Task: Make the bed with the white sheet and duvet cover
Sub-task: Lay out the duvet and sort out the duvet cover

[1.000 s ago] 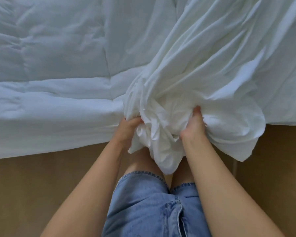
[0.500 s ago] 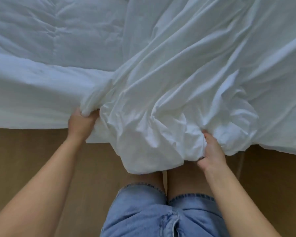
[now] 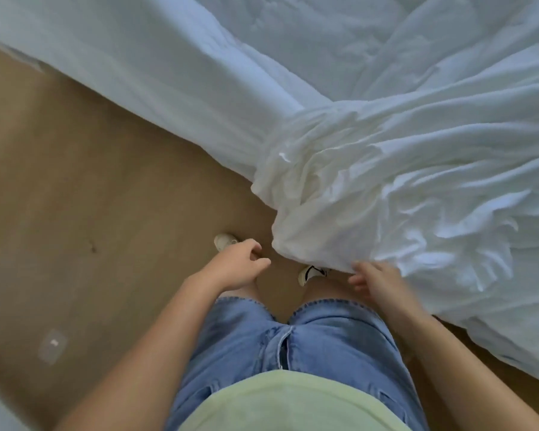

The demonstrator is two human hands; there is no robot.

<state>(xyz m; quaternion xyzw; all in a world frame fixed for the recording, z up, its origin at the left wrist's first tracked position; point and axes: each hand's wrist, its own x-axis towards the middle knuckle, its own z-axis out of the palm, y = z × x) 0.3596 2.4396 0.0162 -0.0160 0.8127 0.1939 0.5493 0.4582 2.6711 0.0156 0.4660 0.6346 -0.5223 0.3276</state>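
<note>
Looks like a bedroom to us: bed (image 3: 156, 88) with rumpled white duvet cover (image 3: 402, 188) far right, tan floor (image 3: 91, 197) left.

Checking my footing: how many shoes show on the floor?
2. One shoe sits just beyond the left hand; the other shoe lies near the right hand, partly hidden by the hanging white bedding.

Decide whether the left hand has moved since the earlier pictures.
Yes. The left hand has released the duvet cover and drawn back from the bed, over the floor.
</note>
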